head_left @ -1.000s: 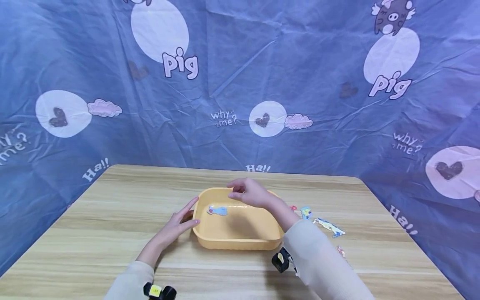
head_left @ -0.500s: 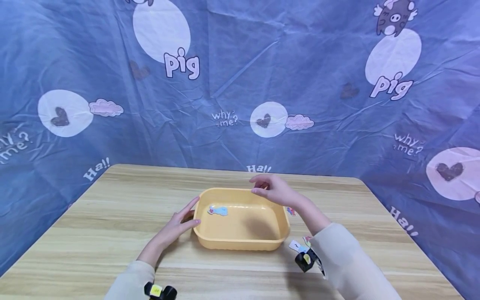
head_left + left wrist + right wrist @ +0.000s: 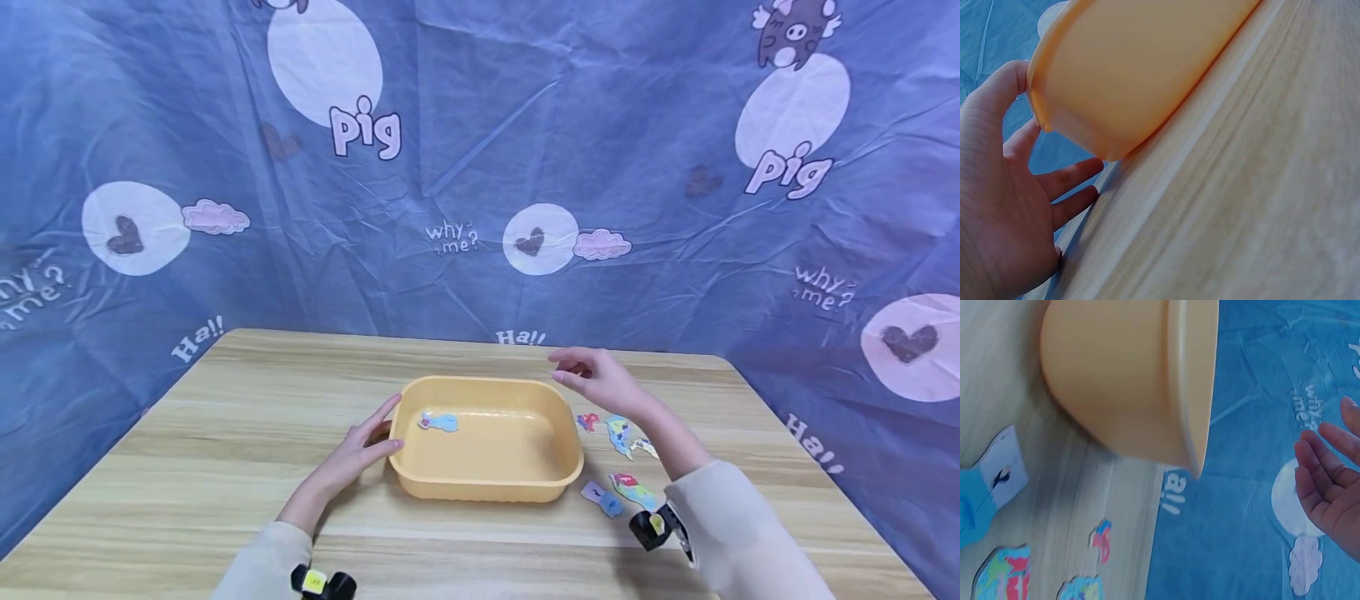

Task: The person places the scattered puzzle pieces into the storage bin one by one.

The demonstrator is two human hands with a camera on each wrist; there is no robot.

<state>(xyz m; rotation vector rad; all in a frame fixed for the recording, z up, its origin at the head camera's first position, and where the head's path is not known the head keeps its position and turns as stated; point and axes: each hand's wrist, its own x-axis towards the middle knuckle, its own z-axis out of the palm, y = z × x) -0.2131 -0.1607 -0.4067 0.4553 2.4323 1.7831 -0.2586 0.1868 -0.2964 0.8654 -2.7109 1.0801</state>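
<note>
A shallow orange-yellow plastic basin (image 3: 483, 490) stands on the table. Inside it, toward the left, lies one flat light-blue cut-out piece (image 3: 438, 422) with a red spot. My left hand (image 3: 352, 454) touches the basin's left end with thumb and forefinger spread along the rim; in the left wrist view its other fingers (image 3: 1072, 178) extend loosely beside the wall. My right hand (image 3: 598, 379) hovers in the air past the basin's far right corner, holding nothing. In the right wrist view the fingers (image 3: 1319, 459) hang loosely bent, apart from the basin.
Right of the basin lie several flat printed pieces: a red-and-blue one (image 3: 588, 422), a blue-and-yellow one (image 3: 619, 436), a red-and-green one (image 3: 634, 491) and a lilac-and-blue one (image 3: 602, 497). A blue printed cloth (image 3: 465, 292) hangs behind the wooden table (image 3: 247, 433).
My right hand has moved right, from above the basin to beyond its far right corner. More of the pieces on the right now show. My left hand has stayed at the basin.
</note>
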